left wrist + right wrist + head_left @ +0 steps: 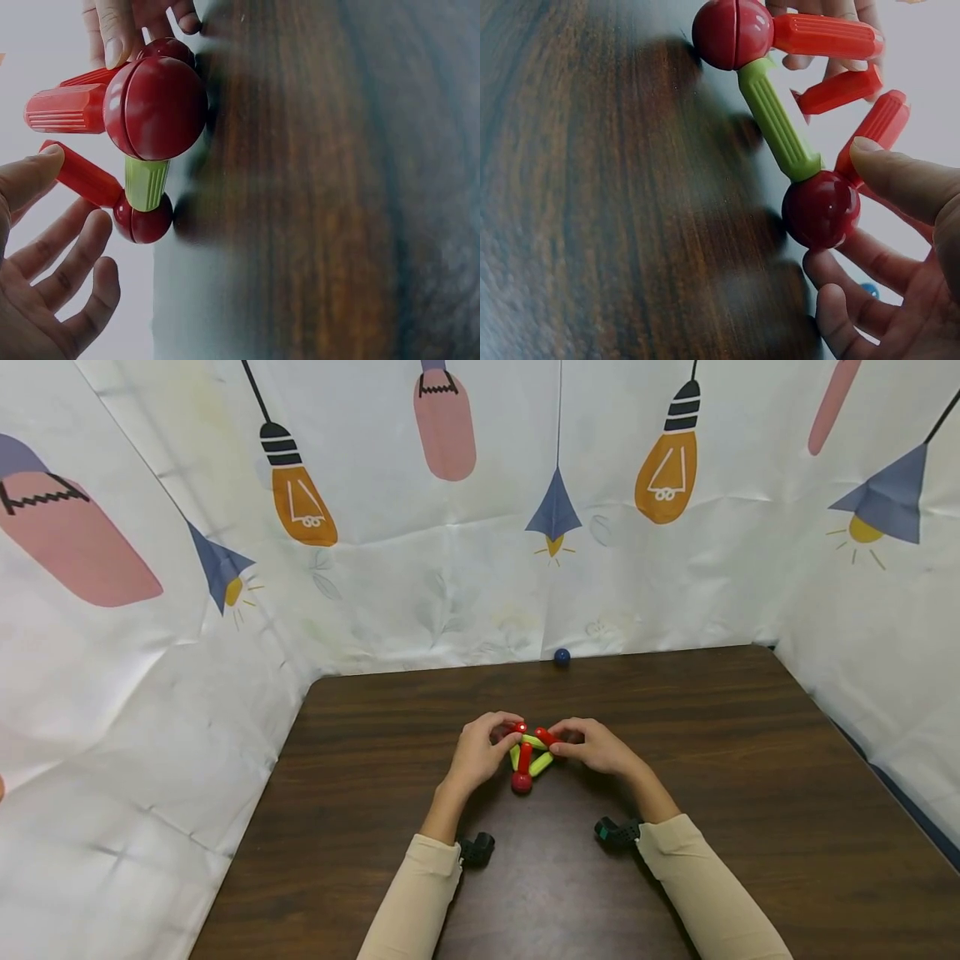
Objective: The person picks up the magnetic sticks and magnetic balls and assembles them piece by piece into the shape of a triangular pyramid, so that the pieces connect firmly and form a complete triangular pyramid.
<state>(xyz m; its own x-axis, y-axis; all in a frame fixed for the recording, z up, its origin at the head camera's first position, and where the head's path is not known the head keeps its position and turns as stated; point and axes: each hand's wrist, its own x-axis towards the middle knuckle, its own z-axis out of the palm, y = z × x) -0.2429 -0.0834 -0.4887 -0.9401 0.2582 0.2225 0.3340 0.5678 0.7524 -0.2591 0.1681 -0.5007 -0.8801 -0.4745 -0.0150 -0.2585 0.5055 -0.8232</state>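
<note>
A triangular frame of yellow-green rods (542,764) and red balls (522,782) sits on the table, with red rods (829,36) standing up from the balls. My left hand (478,752) pinches the upper end of the left red rod (88,178) between thumb and forefinger; its other fingers are loosely bent near the ball (144,223). On the opposite side, my right hand (600,747) pinches the right red rod (875,135), fingers beside its ball (821,210). Nearest me, the third red rod (525,758) stands untouched.
A dark blue ball (562,657) lies at the far edge of the dark wooden table (360,827). Behind it hangs a white cloth (480,577) printed with lamps. Each wrist carries a small black camera (477,850).
</note>
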